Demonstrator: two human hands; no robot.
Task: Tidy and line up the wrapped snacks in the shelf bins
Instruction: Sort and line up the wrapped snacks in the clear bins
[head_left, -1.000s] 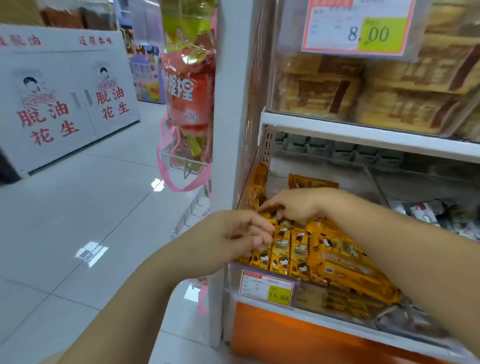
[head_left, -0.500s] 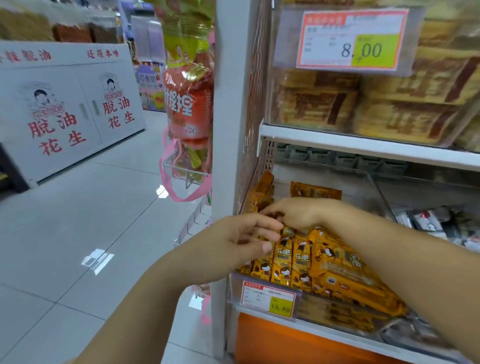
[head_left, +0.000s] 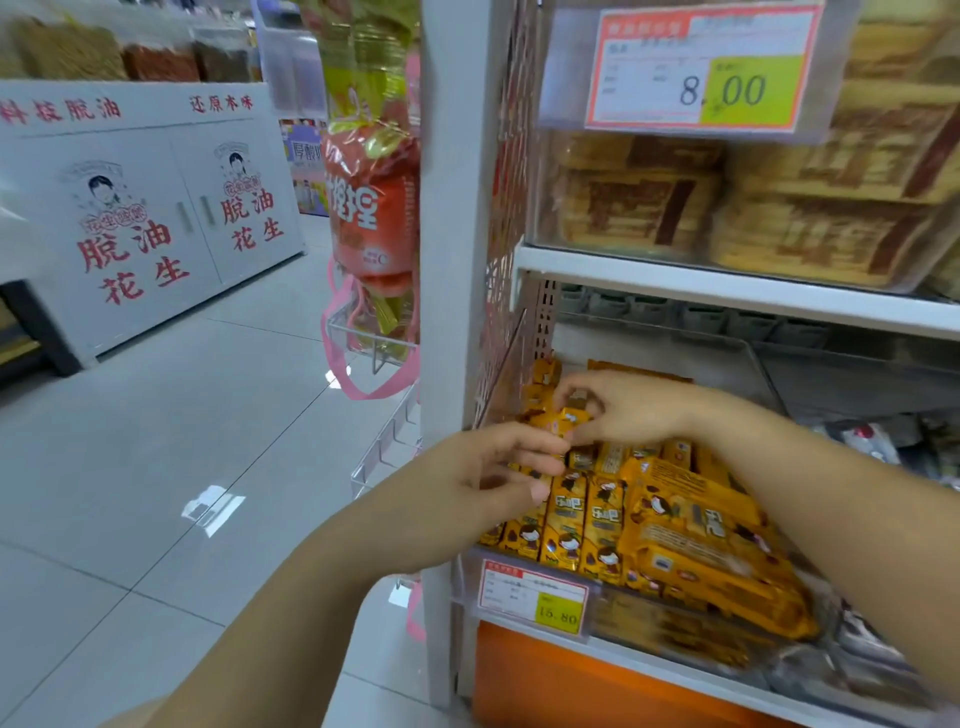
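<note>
Right hand has lifted one pinched snack clear of the bin, probably for re-seating; whether the curled left hand grips anything cannot be told.

A white metal shelf carries a clear plastic bin. In it, small yellow wrapped snack bars stand in a row at front left, with larger yellow packs lying just beside them.

A tall white metal shelf post stands upright in the middle. Left of it, a glossy pale grey tiled floor stretches away, with a bright patch of reflected light. Farther left, beyond the floor, stands a white cabinet with red printed characters. Orange plastic snack bags hang against the post's left side.
</note>
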